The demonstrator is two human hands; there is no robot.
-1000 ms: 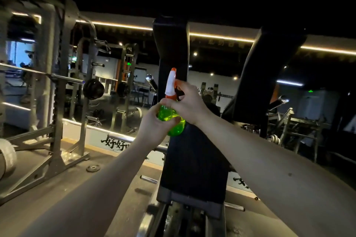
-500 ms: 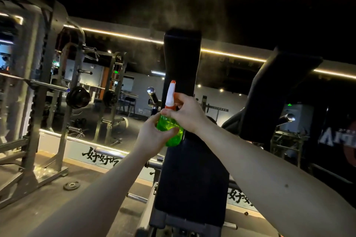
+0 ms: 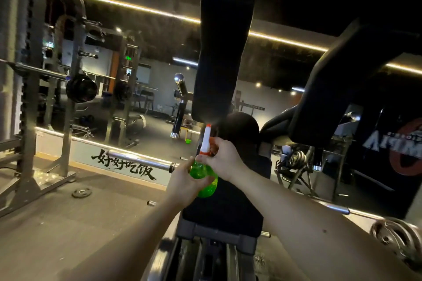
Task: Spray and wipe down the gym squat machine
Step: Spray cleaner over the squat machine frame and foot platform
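A green spray bottle (image 3: 204, 180) with a white and orange nozzle is held up in front of me by both hands. My left hand (image 3: 182, 181) grips its round body from the left. My right hand (image 3: 225, 162) is curled round the neck and trigger. The nozzle points up at the squat machine's left black shoulder pad (image 3: 225, 52), with a faint mist at its tip. The right shoulder pad (image 3: 356, 80) juts out at the upper right. The black back pad (image 3: 228, 210) lies below my hands, partly hidden by my forearms.
A power rack (image 3: 29, 89) with a barbell and plates stands at the left. A chrome bar (image 3: 141, 158) runs along the mirror's base. A small weight plate (image 3: 81, 192) lies on the floor. A loaded plate (image 3: 397, 237) sits at the lower right.
The view has tilted further up and moved closer to the pads. Both hands keep their hold on the bottle, which now points at the left pad's lower end. The earlier mist cloud has thinned.
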